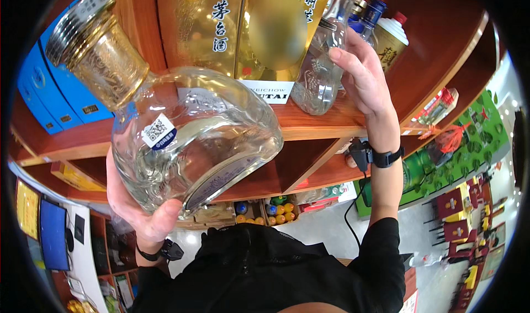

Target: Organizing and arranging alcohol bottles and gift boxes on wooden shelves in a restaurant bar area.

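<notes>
The left hand (141, 219) is cupping a broad clear bottle (193, 125) just above its palm, thumb pressing near the base, probably because that body is too wide to encircle. Its long axis is slanting, the capped neck (110, 64) pointing up and left of that grip. The right hand (369, 78) is pinching a slim bottle (320, 81) between thumb and fingers, seemingly steadying it upright.

Looks pretty bright, with glare streaks on the big glass bottle (199, 125) and gold boxes (196, 26), a blurred patch on one, heavy fisheye bending and black corners.
</notes>
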A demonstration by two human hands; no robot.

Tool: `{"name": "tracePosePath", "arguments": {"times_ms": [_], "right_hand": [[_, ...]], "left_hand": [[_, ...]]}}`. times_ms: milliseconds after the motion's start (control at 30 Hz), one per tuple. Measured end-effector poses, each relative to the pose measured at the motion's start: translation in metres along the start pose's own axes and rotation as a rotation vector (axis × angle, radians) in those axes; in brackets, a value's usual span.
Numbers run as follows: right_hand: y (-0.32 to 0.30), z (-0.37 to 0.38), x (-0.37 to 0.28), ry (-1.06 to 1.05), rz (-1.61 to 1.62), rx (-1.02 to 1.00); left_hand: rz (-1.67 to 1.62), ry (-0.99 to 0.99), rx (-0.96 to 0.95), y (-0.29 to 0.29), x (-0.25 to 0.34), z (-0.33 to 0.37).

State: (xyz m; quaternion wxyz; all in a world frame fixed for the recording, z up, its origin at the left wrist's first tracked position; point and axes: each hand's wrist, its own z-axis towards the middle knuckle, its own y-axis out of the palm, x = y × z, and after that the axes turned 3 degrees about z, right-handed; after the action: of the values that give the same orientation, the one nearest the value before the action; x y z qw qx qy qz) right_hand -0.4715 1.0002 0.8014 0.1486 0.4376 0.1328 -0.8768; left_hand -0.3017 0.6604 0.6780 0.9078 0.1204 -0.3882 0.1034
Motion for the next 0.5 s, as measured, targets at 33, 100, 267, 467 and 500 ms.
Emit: {"name": "tracePosePath", "arguments": {"times_ms": [33, 100, 267, 467, 500], "right_hand": [[-0.001, 0.003, -0.001, 0.036, 0.042, -0.037], [-0.002, 0.010, 0.005, 0.025, 0.019, -0.015], [0.001, 0.019, 0.025, -0.250, -0.071, 0.089], [-0.015, 0.045, 0.034, -0.358, -0.083, -0.020], [-0.020, 0.042, 0.032, -0.317, -0.102, -0.029]], "left_hand": [[-0.006, 0.007, -0.022, 0.001, -0.001, 0.004], [-0.030, 0.030, -0.024, 0.002, -0.003, 0.013], [0.048, 0.175, -0.085, 0.003, -0.015, 0.028], [0.001, 0.213, -0.094, 0.014, -0.017, 0.042], [0.006, 0.231, -0.109, 0.015, -0.019, 0.044]]}}
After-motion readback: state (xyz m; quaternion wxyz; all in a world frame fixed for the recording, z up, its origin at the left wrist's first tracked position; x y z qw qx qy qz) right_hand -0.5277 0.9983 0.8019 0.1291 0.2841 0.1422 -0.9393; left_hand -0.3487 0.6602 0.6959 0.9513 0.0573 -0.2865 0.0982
